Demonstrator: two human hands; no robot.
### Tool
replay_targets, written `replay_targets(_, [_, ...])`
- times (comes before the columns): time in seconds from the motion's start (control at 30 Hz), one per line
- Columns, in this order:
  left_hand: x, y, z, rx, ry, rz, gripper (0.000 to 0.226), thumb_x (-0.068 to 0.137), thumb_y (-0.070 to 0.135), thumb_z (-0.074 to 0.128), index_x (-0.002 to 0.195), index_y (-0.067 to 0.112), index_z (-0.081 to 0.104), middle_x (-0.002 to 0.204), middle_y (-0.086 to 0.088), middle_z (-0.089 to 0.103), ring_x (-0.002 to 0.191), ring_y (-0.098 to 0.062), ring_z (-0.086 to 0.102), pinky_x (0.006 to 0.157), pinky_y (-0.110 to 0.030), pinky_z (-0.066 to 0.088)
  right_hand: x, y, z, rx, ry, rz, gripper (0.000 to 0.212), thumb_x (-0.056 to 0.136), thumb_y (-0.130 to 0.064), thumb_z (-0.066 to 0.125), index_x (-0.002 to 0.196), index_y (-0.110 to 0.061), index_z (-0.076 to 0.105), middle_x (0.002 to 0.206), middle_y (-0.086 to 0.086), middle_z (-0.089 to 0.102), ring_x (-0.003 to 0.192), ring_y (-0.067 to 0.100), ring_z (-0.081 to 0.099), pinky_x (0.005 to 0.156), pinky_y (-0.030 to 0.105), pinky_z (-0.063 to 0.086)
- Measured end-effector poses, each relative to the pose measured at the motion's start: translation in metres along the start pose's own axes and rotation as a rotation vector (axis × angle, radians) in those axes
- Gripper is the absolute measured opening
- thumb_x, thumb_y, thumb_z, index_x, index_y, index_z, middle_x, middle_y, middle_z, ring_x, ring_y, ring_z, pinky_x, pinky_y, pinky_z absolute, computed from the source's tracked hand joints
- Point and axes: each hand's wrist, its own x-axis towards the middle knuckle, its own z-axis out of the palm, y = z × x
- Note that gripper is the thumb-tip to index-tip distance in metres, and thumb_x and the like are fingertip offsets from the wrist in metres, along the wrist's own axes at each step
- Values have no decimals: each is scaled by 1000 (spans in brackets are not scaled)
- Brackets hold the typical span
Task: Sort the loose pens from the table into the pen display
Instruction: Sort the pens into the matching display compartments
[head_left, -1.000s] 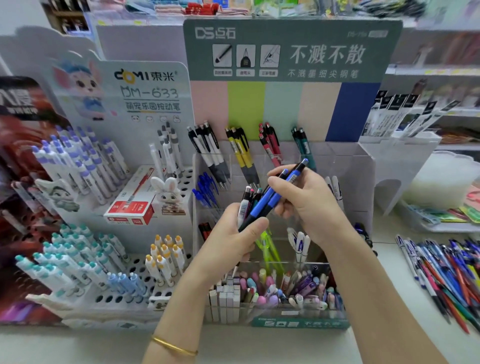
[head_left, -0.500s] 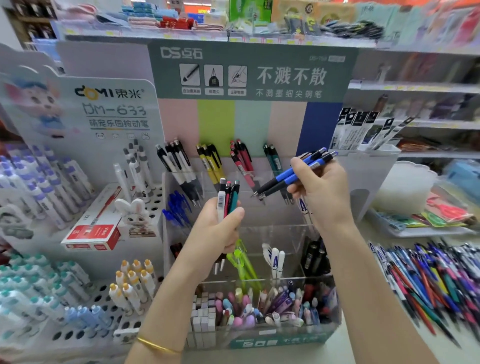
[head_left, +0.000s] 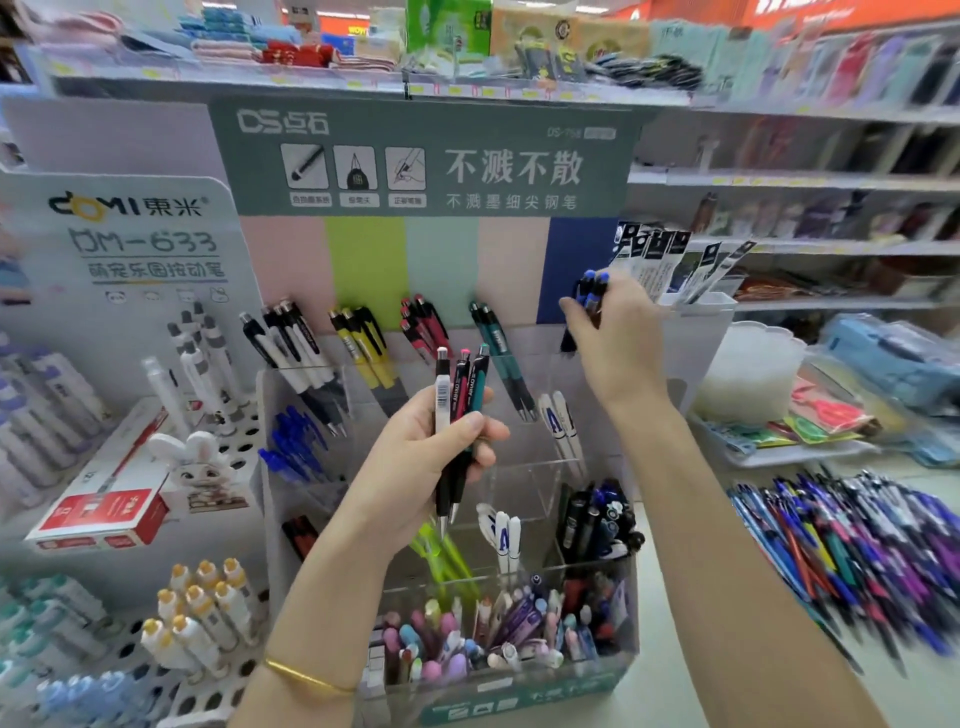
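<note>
The left hand (head_left: 415, 467) is closest to the camera and hangs in front of the pen display (head_left: 519, 696). Its fingers and thumb are curled round three upright pens (head_left: 460, 395), one white, one red and one teal, with the clickers up. A second ago this fist also held the blue ones, so the bunch has just been split by colour.

To the right, the heap of loose pens (head_left: 857, 545) lies on the table (head_left: 675, 675). It is still large, so I judge the sorting is far from finished.

Further back, the right hand (head_left: 618, 343) has travelled up and to the right, away from the left hand. It now sits at the right end of the display's top row, under the dark blue stripe (head_left: 576, 260). The fingers are closed round the blue pens (head_left: 589, 291), whose caps stick out above the knuckles. Half a second ago those pens slanted across the display; now they stand nearly upright. Their tips are hidden behind the hand, so I cannot tell whether they are in the slot yet. The wrist is bent back and the forearm reaches up from the lower right. This looks like the moment of placing the blues.
</note>
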Motion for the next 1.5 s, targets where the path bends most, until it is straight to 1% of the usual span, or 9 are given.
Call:
replay_targets(0.3, [4,-2,8,-42,-73,-49,21,97,8,46,116,6,55,100,-10,74,70,-16,67,58,-24,55,15,11,7,-209,-327,107,25,83,-19,69,100,-2,60,102,17,61,97,33,56,69,30,35])
replay_targets(0.4, [4,-2,8,-60,-86,-45,28,90,14,51,116,6,55,102,-10,73,69,-15,67,58,-23,55,4,6,-4,-26,-213,70,38,83,-13,70,118,-4,57,113,11,55,99,23,54,79,23,38])
replay_targets(0.5, [3,-2,9,-62,-92,-37,33,85,17,53,117,6,55,102,-9,73,69,-14,67,58,-23,55,-18,-9,-15,106,-56,-50,22,87,-11,66,108,-9,63,96,1,56,75,11,52,70,11,38])
replay_targets(0.7, [0,-4,9,-24,-107,-14,34,87,18,53,120,8,56,108,-13,72,72,-17,68,63,-26,56,-46,-28,-16,542,-544,141,8,87,-20,68,84,-13,70,61,-14,61,56,-2,53,55,17,43])
replay_targets(0.83, [-2,-3,4,-47,-20,-41,20,96,12,48,115,8,55,102,-15,73,71,-19,69,58,-27,57,-30,-28,-15,720,-208,199,9,93,-18,60,88,-11,60,75,9,65,54,10,56,45,24,44])
replay_targets(1.0, [-2,-4,-1,33,45,-28,18,100,10,45,114,8,55,80,-6,66,50,-9,44,43,-17,35,-7,-30,-6,489,237,-93,9,94,-19,57,92,-11,57,77,3,61,62,18,60,55,25,48])
replay_targets(1.13, [-1,-4,-1,7,38,-32,19,100,5,43,116,6,55,72,-1,59,48,-7,35,41,-16,29,-8,-25,16,143,78,-185,19,90,-22,64,97,-4,64,87,6,67,77,20,60,70,26,46])
replay_targets(1.33, [-7,0,-2,-15,15,-33,21,100,3,39,118,5,52,72,-1,59,51,-8,37,43,-18,30,-11,-32,25,-442,-198,-113,34,92,-46,54,100,-14,61,95,4,69,90,27,62,61,30,34])
replay_targets(1.5, [-12,1,-8,-30,-43,-1,17,99,6,40,114,4,48,74,-2,60,51,-8,36,44,-17,29,-24,-43,9,7,-52,-162,25,89,-32,65,106,-14,67,94,-1,69,86,16,62,71,29,46])
